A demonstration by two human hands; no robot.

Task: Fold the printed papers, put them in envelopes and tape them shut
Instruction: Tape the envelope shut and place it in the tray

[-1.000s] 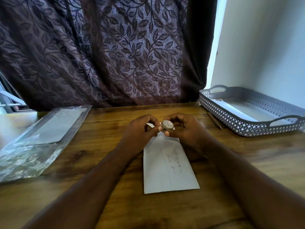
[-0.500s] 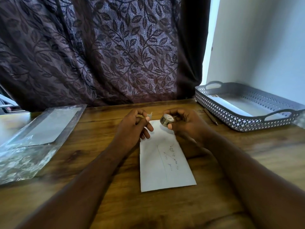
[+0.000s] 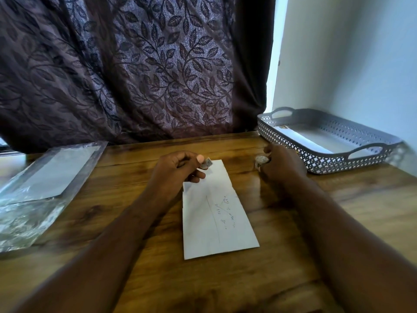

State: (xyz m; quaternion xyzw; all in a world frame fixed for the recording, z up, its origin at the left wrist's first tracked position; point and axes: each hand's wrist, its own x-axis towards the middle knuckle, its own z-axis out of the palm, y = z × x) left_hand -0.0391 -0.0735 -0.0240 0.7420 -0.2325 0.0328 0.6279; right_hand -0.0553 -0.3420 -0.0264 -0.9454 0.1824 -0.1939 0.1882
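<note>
Nearest, the brown wooden table (image 3: 225,285) carries a long white paper envelope (image 3: 214,218), laid flat with its length running away from the person and faint handwriting on its upper face. It is judged to be laid this way so that its far end is brought within easy reach for sealing, though where the flap lies cannot be told. Just beyond its middle the two hands are held apart. The left hand (image 3: 176,170) is poised over the far left corner of the envelope, and a short piece of greyish tape (image 3: 207,163) is pinched between its thumb and fingertips. The tape piece is held out over the far edge, presumably so that it can be pressed down there. Whether the tape piece touches the paper cannot be told. The right hand (image 3: 284,163) is kept off to the right of the envelope, apart from it, and is curled round a small roll of pale tape (image 3: 261,159). The roll seems to be carried aside to free the sealing spot. Just beside that hand, further right, a grey perforated plastic tray with loop handles (image 3: 334,166) is set against the wall, and a flat white sheet or envelope (image 3: 300,138) is seen in it, probably as a place for finished pieces. Well apart on the left a clear plastic packet (image 3: 45,177) lies flat. Farthest back, a dark purple curtain with a leaf pattern (image 3: 146,75) hangs behind the table.
</note>
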